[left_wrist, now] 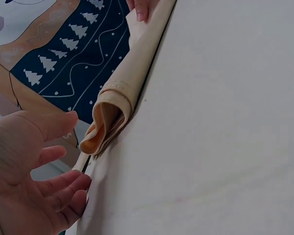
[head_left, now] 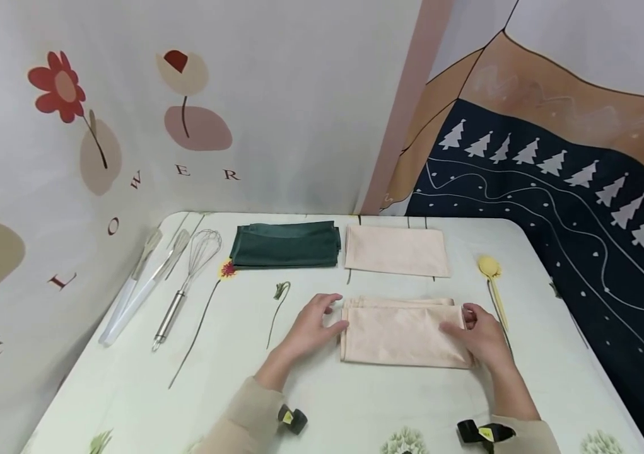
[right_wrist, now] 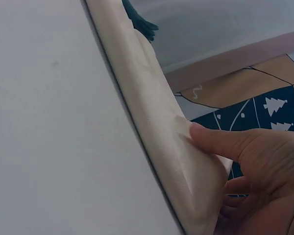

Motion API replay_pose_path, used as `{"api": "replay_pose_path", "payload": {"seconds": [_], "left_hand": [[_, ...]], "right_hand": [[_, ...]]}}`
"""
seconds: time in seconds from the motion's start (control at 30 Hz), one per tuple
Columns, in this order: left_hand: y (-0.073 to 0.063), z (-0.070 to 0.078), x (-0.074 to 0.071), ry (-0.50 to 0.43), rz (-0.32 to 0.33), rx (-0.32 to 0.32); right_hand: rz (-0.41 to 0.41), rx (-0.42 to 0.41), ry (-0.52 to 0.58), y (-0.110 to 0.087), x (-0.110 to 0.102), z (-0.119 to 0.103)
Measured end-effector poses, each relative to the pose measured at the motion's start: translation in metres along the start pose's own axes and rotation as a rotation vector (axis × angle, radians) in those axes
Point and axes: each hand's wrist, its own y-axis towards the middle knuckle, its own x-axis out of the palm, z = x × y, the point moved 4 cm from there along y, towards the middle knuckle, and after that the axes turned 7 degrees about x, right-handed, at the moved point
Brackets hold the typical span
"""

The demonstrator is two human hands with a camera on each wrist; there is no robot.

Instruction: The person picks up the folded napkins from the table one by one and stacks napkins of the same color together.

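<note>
A folded pale pink cloth (head_left: 401,337) lies in front of me on the table, its layers showing as loops at the left end in the left wrist view. My right hand (head_left: 483,334) pinches its right end, thumb on the top face and fingers round the edge; the right wrist view shows the thumb pressed on the fabric (right_wrist: 161,142). Beside the left end is my left hand (head_left: 313,325), its fingers spread and loosely bent. A gap shows between that hand (left_wrist: 39,171) and the cloth's looped end (left_wrist: 108,120) in the left wrist view.
Behind lie a folded dark green cloth (head_left: 284,246) and another folded pink cloth (head_left: 395,251). To the left are two white-handled utensils (head_left: 134,299), a whisk (head_left: 185,287), a red-yellow flower (head_left: 228,270) and a small green-tipped stem (head_left: 281,291). A yellow spoon-like utensil (head_left: 491,268) lies at the right.
</note>
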Motion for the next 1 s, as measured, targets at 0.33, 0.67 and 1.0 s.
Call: {"api": "replay_pose_path", "payload": {"seconds": [0.33,0.67,1.0], "left_hand": [[0.006,0.004,0.009,0.023,-0.011,0.012],[0.013,0.008,0.017,0.049,-0.065,0.001],[0.025,0.016,0.022,0.145,-0.079,0.005]], "right_hand": [[-0.095,0.115,0.062,0.005,-0.004,0.006],[-0.119,0.032,0.128,0.003,-0.003,0.015],[-0.073,-0.085,0.066,0.001,0.000,0.008]]}}
